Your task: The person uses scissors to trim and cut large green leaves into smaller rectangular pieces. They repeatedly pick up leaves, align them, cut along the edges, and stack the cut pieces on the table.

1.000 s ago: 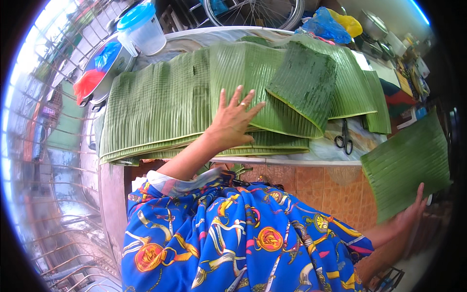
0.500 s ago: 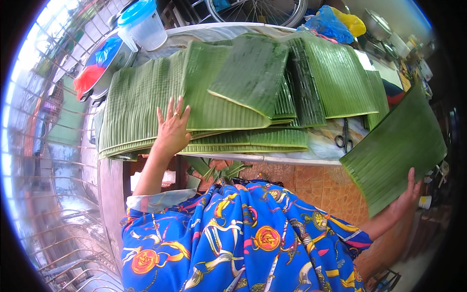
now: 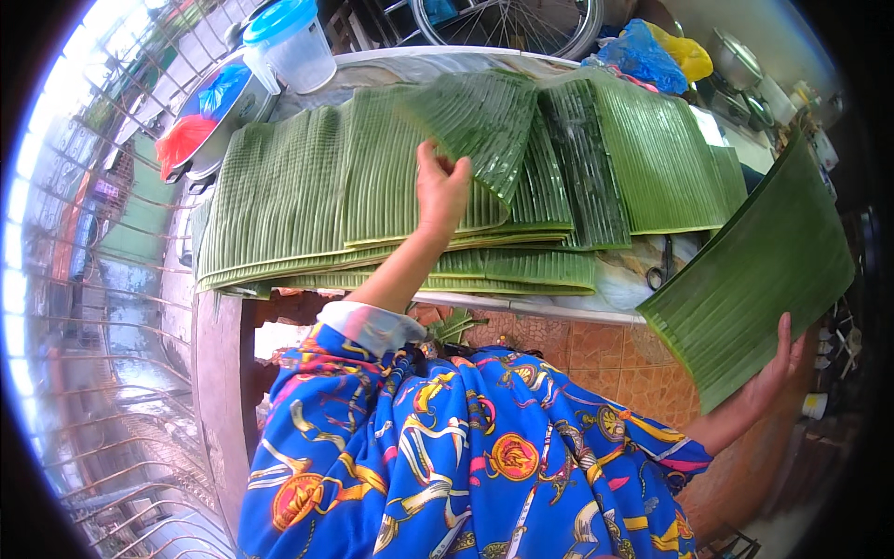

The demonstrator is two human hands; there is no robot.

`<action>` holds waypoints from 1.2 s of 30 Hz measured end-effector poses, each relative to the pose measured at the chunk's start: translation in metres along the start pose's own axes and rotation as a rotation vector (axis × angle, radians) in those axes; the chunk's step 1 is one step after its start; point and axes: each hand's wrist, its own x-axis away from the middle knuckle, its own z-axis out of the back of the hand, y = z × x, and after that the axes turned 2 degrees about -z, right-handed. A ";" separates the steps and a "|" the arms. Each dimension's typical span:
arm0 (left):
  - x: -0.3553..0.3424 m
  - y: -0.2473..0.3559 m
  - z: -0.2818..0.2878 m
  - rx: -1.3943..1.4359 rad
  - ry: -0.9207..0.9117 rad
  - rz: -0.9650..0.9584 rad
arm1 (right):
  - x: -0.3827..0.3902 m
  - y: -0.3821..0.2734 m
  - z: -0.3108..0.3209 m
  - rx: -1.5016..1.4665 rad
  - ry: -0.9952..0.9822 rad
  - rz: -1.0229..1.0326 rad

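Cut banana leaf pieces lie in overlapping stacks across the table. My left hand (image 3: pixel 441 194) is over the middle of them, its fingers closed at the lower left edge of a banana leaf piece (image 3: pixel 480 126) that is partly lifted and slightly blurred. Under it rests a wide leaf stack (image 3: pixel 279 186) with pale cut edges toward me. Off to the right, my right hand (image 3: pixel 768 373) grips the lower edge of a large banana leaf piece (image 3: pixel 754 270), held up tilted beyond the table's front edge. Its fingers are partly hidden behind that leaf.
Black scissors (image 3: pixel 661 265) lie on the marbled table covering beside the leaves. A clear blue-lidded container (image 3: pixel 303 61) and a metal pot (image 3: pixel 244 98) with bags stand at the far left. Blue and yellow plastic bags (image 3: pixel 643 61) sit at the far right. A bicycle wheel (image 3: pixel 507 23) is behind.
My left hand has moved right from lying flat on the leaves to grasping the top piece's edge, which has lifted and curled. My right hand still holds its leaf, nearly unmoved.
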 end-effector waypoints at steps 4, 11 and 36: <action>0.034 0.064 -0.049 -0.387 -0.220 -0.589 | 0.000 -0.001 0.009 0.005 0.075 -0.052; 0.075 0.016 -0.077 -0.783 -0.860 -0.687 | 0.003 -0.014 -0.005 0.086 -0.004 0.039; 0.005 0.109 0.037 0.749 -0.523 0.635 | 0.007 0.086 -0.227 0.386 -0.788 -0.116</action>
